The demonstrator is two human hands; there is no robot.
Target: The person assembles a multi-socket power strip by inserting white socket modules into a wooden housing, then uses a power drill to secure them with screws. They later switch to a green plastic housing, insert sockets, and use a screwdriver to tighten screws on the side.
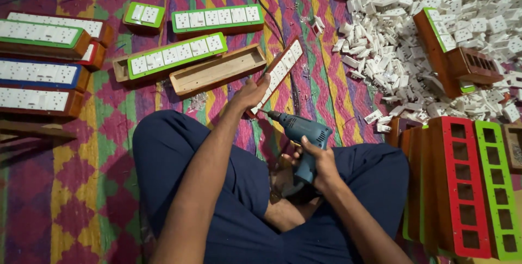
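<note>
— Head view, looking straight down: the left hand (251,93) is clamped on the near end of a long red-edged wooden socket board with white sockets (278,72), tilted up off the striped woven floor mat (70,188).

— And the right hand (321,162)?

— Wrapped tight around the grip of a blue-grey electric drill (300,139), its bit almost touching the board's end, just beside the left thumb.

— That's my worry. I'd guess a slip of the bit could catch those fingers, since the board is only hand-held, not braced.

— The black cable (272,14) trailing across the mat could also snag. The heap of loose white plastic sockets (435,30) lies well apart.
</note>
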